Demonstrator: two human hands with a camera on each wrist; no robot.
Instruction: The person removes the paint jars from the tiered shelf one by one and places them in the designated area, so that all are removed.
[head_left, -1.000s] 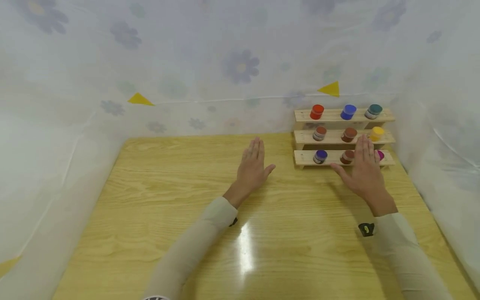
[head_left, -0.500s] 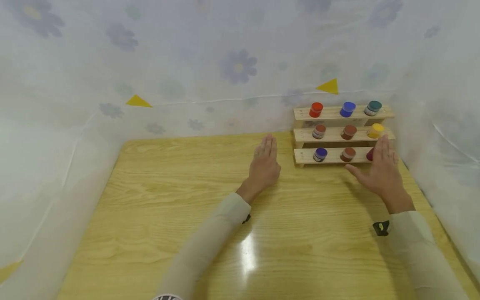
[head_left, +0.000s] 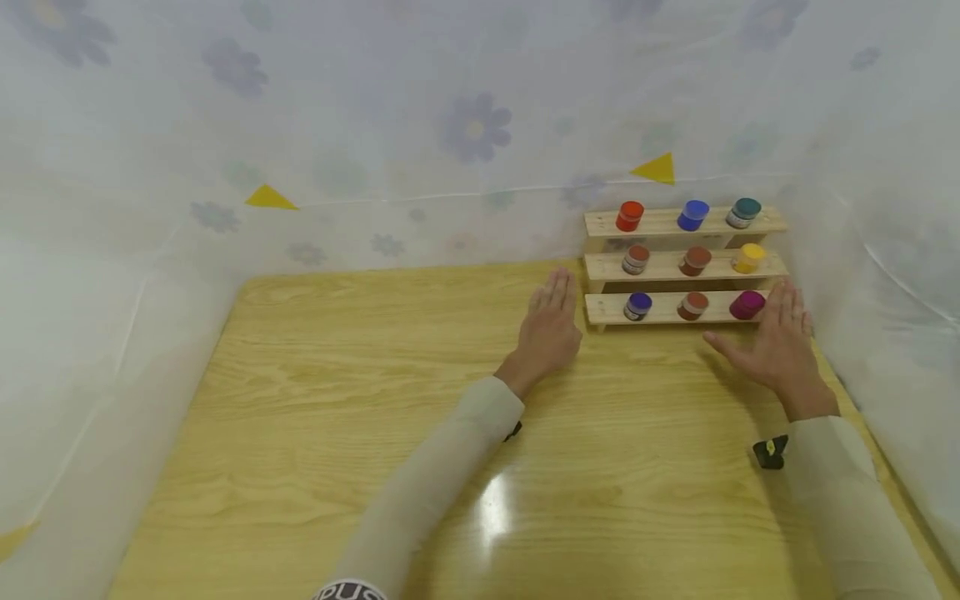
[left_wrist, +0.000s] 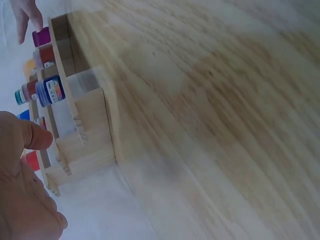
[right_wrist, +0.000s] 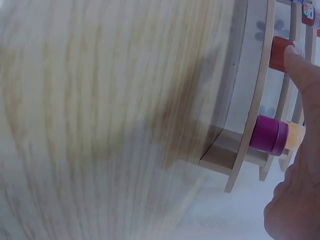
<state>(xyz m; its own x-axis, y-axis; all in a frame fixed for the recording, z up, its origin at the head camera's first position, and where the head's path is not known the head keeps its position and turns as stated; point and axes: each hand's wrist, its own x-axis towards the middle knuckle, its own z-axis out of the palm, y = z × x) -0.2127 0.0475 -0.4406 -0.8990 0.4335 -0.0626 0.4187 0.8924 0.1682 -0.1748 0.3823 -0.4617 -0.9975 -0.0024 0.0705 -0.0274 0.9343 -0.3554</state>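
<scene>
A three-tier wooden rack (head_left: 663,222) stands at the back right of the table with several small paint jars on its shelves. Just off the rack's left end is my left hand (head_left: 551,329), its fingers straight and holding nothing. My right hand (head_left: 780,354) is at the right end, fingers extended and thumb spread. Its fingers overlap the bottom shelf's end near the magenta jar (head_left: 747,305); whether they touch the rack I cannot tell. In the right wrist view, the thumb (right_wrist: 297,65) passes in front of a brown jar (right_wrist: 280,52).
The top shelf bears a red jar (head_left: 630,216), a blue jar (head_left: 693,215) and a teal-lidded jar (head_left: 744,212). A yellow jar (head_left: 749,258) sits on the middle shelf. Flower-patterned sheeting (head_left: 420,125) encloses the wooden table (head_left: 322,400) at the back and sides.
My left hand has moved right, close to the rack's left end, and its thumb has drawn in. My right hand has shifted right, uncovering the magenta and yellow jars.
</scene>
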